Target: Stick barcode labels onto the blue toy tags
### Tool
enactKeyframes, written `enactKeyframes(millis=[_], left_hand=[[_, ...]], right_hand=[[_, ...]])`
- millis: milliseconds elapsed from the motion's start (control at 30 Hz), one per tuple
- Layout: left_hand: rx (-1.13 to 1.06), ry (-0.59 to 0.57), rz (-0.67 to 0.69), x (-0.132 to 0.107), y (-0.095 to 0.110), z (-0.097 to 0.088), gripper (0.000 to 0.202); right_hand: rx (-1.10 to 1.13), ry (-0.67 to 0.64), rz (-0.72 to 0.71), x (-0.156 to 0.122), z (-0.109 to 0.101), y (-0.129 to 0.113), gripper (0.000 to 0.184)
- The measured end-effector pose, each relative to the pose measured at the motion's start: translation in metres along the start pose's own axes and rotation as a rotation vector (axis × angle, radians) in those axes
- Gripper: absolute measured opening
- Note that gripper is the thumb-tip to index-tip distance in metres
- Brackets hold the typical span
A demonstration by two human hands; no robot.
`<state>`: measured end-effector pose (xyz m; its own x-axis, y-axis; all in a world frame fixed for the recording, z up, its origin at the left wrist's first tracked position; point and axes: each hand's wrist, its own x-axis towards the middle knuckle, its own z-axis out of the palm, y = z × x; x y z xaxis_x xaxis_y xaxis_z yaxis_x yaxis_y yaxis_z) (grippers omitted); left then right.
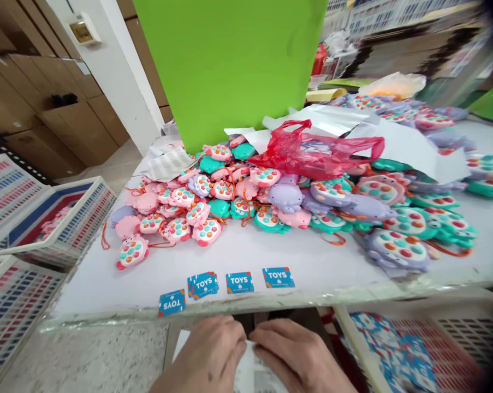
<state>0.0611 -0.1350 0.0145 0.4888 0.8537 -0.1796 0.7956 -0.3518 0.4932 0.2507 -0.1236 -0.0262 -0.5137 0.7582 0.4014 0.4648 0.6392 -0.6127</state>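
My left hand [207, 357] and my right hand [297, 357] are close together below the table's front edge, both pinching a clear plastic bag [248, 371] between them. Fingers of both are curled on the bag. Several blue "TOYS" cards [240, 282] lie in a row on the white table [271, 262] just above my hands. Behind the cards spreads a big heap of small animal-shaped toys [238, 199] in pink, teal and purple, with coloured buttons and orange cords.
A tall green board [230, 65] stands at the back of the table. A red plastic bag [312, 150] and white sheets [410, 144] lie on the heap. White baskets [53, 218] with red and blue packs stand at left; another basket [418, 349] is at lower right.
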Motion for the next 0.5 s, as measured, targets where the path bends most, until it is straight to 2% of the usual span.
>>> enactKeyframes(millis=[67, 200, 400, 500], left_hand=[[-0.027, -0.065, -0.051, 0.000, -0.001, 0.001, 0.023], [-0.078, -0.142, -0.251, 0.003, -0.003, 0.007, 0.018], [-0.205, -0.131, -0.342, 0.002, -0.011, 0.009, 0.017], [-0.268, -0.121, -0.399, 0.002, -0.015, 0.009, 0.018]], right_hand=[[-0.020, 0.064, -0.046, 0.000, 0.007, -0.001, 0.043], [-0.051, 0.118, -0.113, -0.007, 0.015, 0.001, 0.032], [-0.150, 0.125, -0.071, -0.014, 0.011, 0.010, 0.024], [-0.189, 0.098, -0.127, -0.016, 0.013, 0.019, 0.024]])
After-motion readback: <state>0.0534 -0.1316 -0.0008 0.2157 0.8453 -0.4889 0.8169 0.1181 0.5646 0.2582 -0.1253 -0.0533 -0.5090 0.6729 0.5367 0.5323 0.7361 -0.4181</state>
